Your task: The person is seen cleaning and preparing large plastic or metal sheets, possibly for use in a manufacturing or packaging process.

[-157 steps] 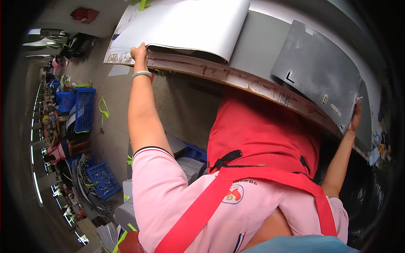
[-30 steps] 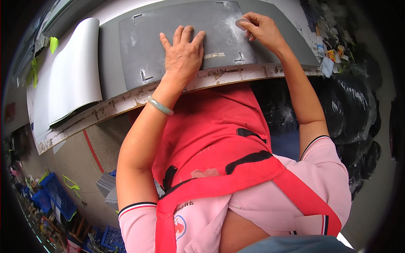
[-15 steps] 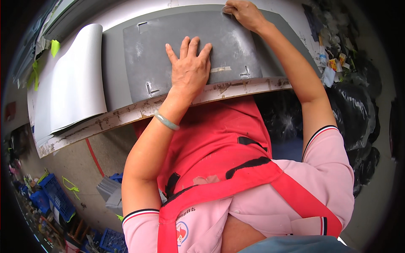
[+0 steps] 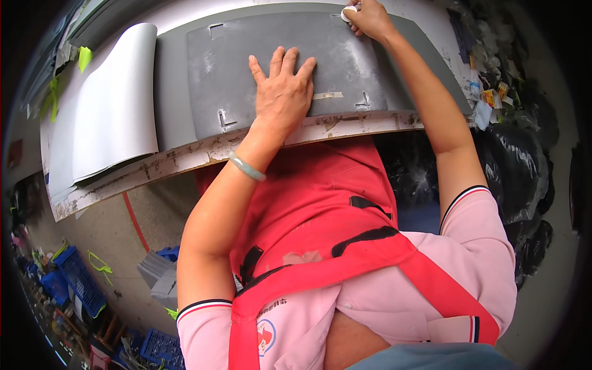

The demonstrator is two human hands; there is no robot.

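My left hand [image 4: 284, 90] lies flat with fingers spread, pressing on a dark grey template sheet [image 4: 237, 74]. The template has L-shaped corner slots edged with white smudges, and a strip of tape near its front edge. At its far right corner, my right hand [image 4: 370, 20] pinches a small rounded piece of white chalk [image 4: 349, 12] by the corner slot. Beneath the template lies a larger grey sheet [image 4: 171, 92], its left part folded over to show a white, finely ribbed underside [image 4: 120, 102].
The white worktable has a worn front edge [image 4: 185, 153] close to my apron. Black plastic bags [image 4: 518, 166] and small packets [image 4: 490, 98] crowd the right side. Blue crates [image 4: 80, 280] and stacked grey pieces [image 4: 159, 274] are on the floor at lower left.
My right hand has shifted slightly right and turned, bringing the white chalk into view. The template and my left hand appear slightly farther right and higher in the picture.
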